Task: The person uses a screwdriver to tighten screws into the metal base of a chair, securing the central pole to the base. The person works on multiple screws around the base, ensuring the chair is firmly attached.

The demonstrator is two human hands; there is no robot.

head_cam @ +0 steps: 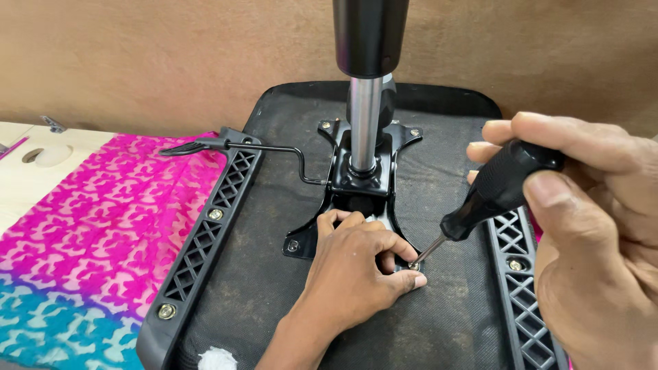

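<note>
Screwdriver (490,195), gripped in the closed right hand (589,226), meets the near-right screw (414,265) of the chair's mounting plate (360,171); left hand (356,264) pinches beside it. Other plate screws look seated; this one appears unfinished.

Screw (414,265) mostly hidden between fingertips of left hand (356,264) and screwdriver (490,195) tip; head type too small to tell. Near corner of metal plate (363,175) covered by that hand. Right hand (593,233) cut off at right and bottom edges. Gas cylinder (369,41) cropped at top. Seat underside (274,274) and white scrap (216,359) cut by bottom edge.
</note>
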